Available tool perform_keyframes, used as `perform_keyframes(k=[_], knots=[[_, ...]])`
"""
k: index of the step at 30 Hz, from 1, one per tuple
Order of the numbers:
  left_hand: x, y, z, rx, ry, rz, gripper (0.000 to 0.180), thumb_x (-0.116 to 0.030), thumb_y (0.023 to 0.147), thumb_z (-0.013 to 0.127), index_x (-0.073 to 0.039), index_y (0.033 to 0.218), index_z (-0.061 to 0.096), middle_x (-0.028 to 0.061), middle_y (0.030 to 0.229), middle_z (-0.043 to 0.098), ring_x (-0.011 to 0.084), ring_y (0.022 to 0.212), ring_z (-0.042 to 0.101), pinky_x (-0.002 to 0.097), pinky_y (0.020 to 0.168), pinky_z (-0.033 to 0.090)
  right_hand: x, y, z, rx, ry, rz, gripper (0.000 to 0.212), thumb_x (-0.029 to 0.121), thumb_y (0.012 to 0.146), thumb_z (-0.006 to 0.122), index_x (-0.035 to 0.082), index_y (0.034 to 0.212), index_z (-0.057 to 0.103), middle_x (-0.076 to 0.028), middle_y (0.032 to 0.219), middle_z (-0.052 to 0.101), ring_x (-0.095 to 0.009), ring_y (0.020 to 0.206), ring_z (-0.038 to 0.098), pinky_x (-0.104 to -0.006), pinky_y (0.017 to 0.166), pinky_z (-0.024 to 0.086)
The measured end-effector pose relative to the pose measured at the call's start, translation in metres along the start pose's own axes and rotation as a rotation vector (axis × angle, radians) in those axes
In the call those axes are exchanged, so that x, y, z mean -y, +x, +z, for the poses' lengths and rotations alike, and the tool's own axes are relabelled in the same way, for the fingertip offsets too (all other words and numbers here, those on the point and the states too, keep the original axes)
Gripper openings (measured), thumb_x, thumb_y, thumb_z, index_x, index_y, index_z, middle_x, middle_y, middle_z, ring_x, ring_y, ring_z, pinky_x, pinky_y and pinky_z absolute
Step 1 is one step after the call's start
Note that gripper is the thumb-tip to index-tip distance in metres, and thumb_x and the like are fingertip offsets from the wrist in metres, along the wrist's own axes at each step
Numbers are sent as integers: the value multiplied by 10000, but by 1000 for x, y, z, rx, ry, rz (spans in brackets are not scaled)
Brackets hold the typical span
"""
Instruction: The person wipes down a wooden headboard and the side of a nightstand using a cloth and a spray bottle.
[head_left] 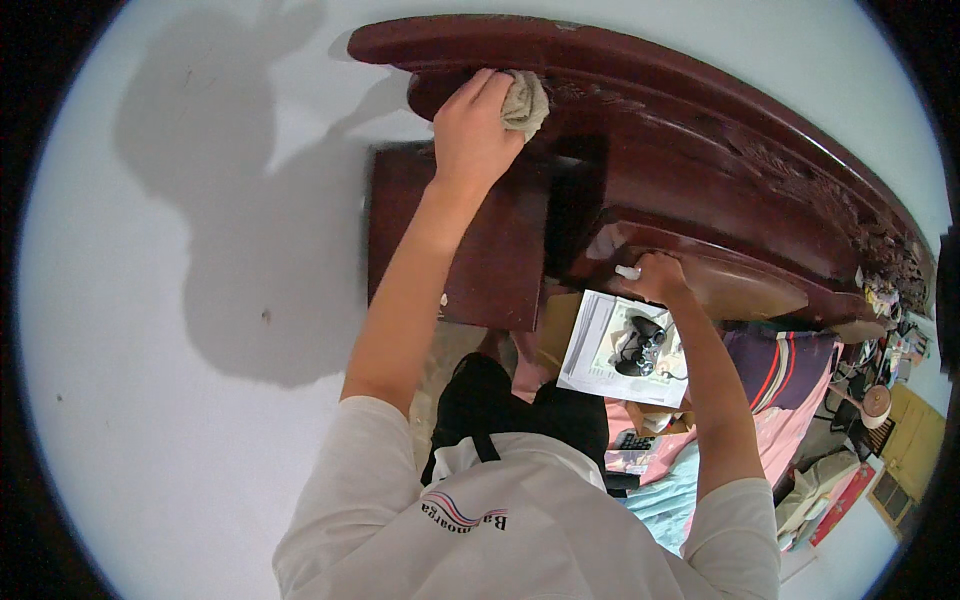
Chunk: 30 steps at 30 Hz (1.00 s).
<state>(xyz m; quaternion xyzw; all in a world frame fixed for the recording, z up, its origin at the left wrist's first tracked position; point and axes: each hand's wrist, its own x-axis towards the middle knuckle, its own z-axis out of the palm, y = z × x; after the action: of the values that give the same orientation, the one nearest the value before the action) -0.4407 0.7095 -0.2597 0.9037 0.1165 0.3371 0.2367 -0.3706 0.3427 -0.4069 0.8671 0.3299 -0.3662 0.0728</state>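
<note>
My left hand (470,125) reaches far forward, its fingers closed round a folded greyish-beige cloth (525,104). It presses the cloth against the left end of a dark red wooden headboard (650,100), just below the curved top rail. Lower and to the right, my right hand (656,277) is bent closed at the headboard's lower panel. A small white piece (628,271) sticks out at its fingers; what it belongs to is hidden. Below that hand lies a stack of papers (585,365) with a black game controller (640,347) on it.
A dark red bedside cabinet (460,240) stands below my left forearm, beside the white wall (200,460). Right of me are pink bedding (790,430), a dark striped cloth (765,365), light blue fabric (670,495) and a cardboard box (560,330). Clutter and a fan-like round object (876,401) are farther right.
</note>
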Motion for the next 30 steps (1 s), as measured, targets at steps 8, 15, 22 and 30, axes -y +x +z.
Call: perform_keyframes(k=[8,15,22,30], knots=[[0,-60,3,211,-157,81,373,-63,687,735,-79,1056,678,95,1054,672,335,947,673,422,780,570,-1,-1,-1,-7,-3,-11,755,736,762,635,27,987,768,-245,1017,730,-389,1009,704,-490,933,550],[20,-144,27,314,-359,-230,447,9,666,711,-12,1110,664,177,1079,672,411,962,657,441,816,556,2,2,-4,118,58,34,767,752,794,612,20,951,775,-274,1005,722,-400,1005,701,-497,942,537],[66,-204,71,199,-544,-879,345,-102,810,776,16,1115,668,186,1086,717,302,1010,700,381,867,540,-11,3,16,-55,-94,-7,506,572,836,680,76,794,773,-113,653,708,-320,755,721,-452,779,570],[133,-215,141,-412,-766,-997,292,-141,915,750,39,1126,656,135,1052,724,172,962,662,332,864,517,3,-1,4,-32,-82,-22,504,561,813,704,62,826,769,-162,751,718,-351,761,709,-481,753,566]])
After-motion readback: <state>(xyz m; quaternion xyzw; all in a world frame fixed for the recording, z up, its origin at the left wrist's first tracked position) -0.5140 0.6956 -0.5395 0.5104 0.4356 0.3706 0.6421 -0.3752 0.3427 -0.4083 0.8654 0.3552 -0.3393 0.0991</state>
